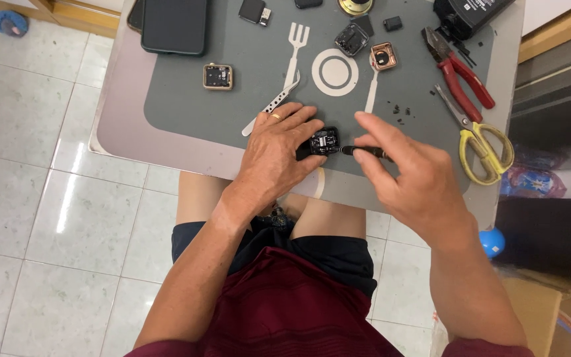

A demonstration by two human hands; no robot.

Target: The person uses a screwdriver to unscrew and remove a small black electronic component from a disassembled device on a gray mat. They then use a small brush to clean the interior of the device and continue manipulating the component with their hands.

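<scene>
My left hand presses down on a small black opened device body at the near edge of a grey mat, with a ring on one finger. My right hand grips a thin dark screwdriver, its tip touching the right side of that device. Metal tweezers lie just beyond my left fingers.
On the mat lie a gold square case, a copper-coloured case, a black module, red pliers, yellow scissors and a dark phone. The small table stands on white tile floor.
</scene>
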